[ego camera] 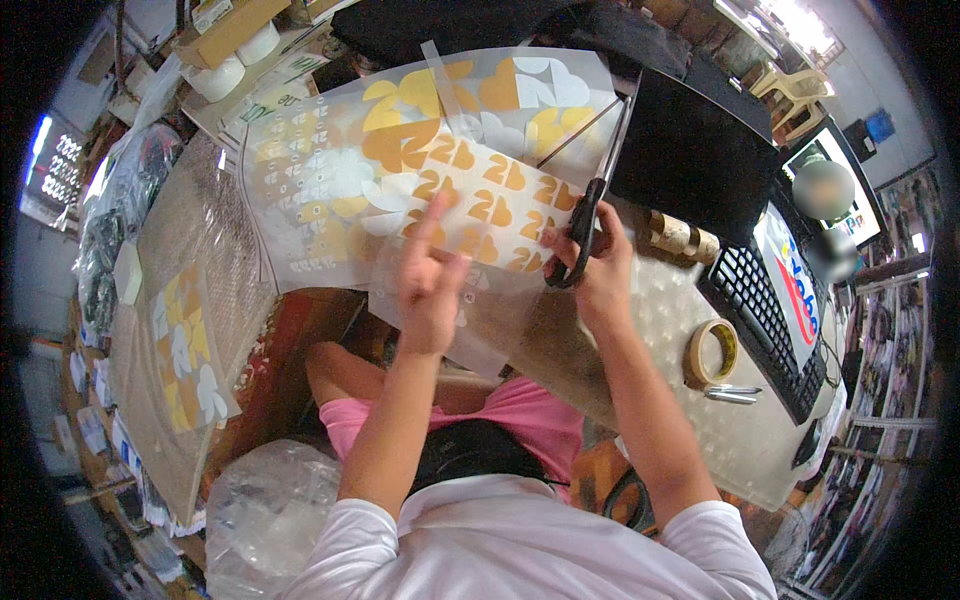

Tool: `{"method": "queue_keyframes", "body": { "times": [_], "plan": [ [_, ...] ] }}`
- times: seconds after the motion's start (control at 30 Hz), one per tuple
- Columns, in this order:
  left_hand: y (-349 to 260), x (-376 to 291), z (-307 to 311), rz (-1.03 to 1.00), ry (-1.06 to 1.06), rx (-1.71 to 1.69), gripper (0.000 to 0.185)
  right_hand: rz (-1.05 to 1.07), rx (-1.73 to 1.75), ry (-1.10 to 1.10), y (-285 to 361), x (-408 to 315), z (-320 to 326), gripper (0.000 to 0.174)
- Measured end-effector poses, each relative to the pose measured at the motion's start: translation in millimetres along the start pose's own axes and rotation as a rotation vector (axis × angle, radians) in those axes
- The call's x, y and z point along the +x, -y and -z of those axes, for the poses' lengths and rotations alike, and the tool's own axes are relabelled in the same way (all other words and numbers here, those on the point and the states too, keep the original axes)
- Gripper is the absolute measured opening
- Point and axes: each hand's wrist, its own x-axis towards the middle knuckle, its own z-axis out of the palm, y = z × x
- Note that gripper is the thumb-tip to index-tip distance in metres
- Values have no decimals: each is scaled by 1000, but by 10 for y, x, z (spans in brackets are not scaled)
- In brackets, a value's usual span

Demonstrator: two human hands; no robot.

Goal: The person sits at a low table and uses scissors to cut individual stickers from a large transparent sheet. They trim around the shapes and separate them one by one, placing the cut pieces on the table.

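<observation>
My right hand [600,262] holds black-handled scissors [581,236], their long blades pointing away from me. Its thumb and fingers also lie at the right edge of a translucent sheet printed with orange motifs [491,206]. Over the left part of that sheet is my left hand [431,289], blurred, with the index finger extended and the thumb apart; nothing shows in its grip. Under both lie larger translucent sheets [307,225] with yellow, orange and white shapes. A narrow clear strip [442,86] lies across them near the far edge.
On the right of the table are a roll of tape [711,352], pens [731,394], a black keyboard [765,330], a mouse [808,444] and brown rolls [681,236]. A printed sheet [184,349] lies at left. A plastic bag [274,517] sits beside my seat.
</observation>
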Motion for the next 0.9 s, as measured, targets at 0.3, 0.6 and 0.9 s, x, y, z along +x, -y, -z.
{"method": "queue_keyframes", "body": {
  "times": [0.3, 0.6, 0.9],
  "plan": [
    [-219, 259, 385, 213, 90, 352, 45, 195, -6, -123, -65, 143, 90, 52],
    [-16, 587, 411, 120, -136, 449, 55, -236, 29, 553, -57, -488, -219, 67],
    [-169, 611, 261, 58, -98, 313, 53, -351, -19, 567, -59, -488, -211, 64]
  ]
}}
